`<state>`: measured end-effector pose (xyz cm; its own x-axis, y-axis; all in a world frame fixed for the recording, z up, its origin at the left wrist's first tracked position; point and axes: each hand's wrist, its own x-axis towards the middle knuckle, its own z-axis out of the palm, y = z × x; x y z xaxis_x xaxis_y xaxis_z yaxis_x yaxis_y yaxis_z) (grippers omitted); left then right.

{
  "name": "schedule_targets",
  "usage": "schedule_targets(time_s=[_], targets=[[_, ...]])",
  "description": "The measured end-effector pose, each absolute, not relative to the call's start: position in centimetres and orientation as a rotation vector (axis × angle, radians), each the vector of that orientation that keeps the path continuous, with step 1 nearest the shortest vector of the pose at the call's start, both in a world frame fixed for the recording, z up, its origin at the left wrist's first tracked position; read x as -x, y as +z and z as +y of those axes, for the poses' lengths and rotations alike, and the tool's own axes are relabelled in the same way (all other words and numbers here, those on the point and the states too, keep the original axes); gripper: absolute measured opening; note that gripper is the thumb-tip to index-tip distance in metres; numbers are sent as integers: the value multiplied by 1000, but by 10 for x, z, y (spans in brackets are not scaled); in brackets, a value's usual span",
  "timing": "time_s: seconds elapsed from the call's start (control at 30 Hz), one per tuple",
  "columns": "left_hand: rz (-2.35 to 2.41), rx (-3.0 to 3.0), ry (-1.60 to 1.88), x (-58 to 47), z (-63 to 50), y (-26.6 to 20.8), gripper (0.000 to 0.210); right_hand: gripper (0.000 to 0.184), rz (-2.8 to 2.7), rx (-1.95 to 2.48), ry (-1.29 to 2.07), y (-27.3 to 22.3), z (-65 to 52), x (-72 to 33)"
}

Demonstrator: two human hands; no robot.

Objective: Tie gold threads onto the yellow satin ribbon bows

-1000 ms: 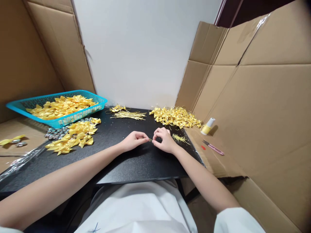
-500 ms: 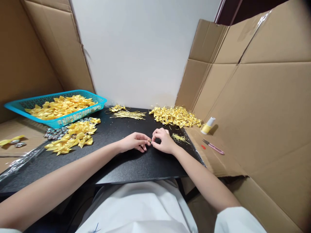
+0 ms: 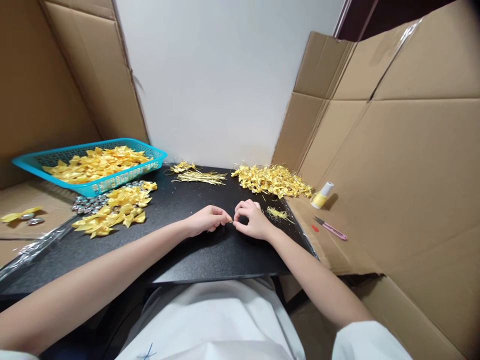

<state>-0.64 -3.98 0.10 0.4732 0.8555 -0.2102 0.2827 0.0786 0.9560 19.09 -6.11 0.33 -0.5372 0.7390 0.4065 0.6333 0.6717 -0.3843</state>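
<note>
Over the middle of the black tabletop, my left hand (image 3: 210, 220) and my right hand (image 3: 251, 219) meet fingertip to fingertip. Both are closed in a pinch around something tiny; a small yellowish bit shows at the left fingertips, but its kind is hidden. Behind the hands lies a bundle of thin gold cords (image 3: 202, 177), with a few small yellow bows (image 3: 183, 167) beside it. A heap of small yellow bows with cord loops (image 3: 272, 181) is at the back right. Yellow thread scraps (image 3: 278, 214) lie just right of my right hand.
A blue basket (image 3: 93, 187) of yellow ribbon bows stands at the left, with loose yellow bows (image 3: 112, 215) and silvery beads (image 3: 88, 205) before it. On cardboard at the right are a thread spool (image 3: 321, 196), pink-handled snips (image 3: 332, 229) and a red scrap (image 3: 315, 228). Cardboard walls rise on both sides.
The fingers of my left hand have curled in more tightly, and its pinch has shifted slightly. My right hand stays almost in place. The view has moved a little.
</note>
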Motion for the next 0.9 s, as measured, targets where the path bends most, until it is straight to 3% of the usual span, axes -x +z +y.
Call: schedule_targets(time_s=[0.5, 0.73, 0.9], targets=[[1060, -1577, 566, 5, -47, 5, 36, 7, -2317, 1010, 214, 7, -63, -193], [1055, -1592, 575, 6, -48, 6, 37, 40, -2357, 903, 261, 8, -65, -192], [1060, -1592, 559, 6, -47, 6, 37, 24, -2337, 900, 211, 3, -63, -188]])
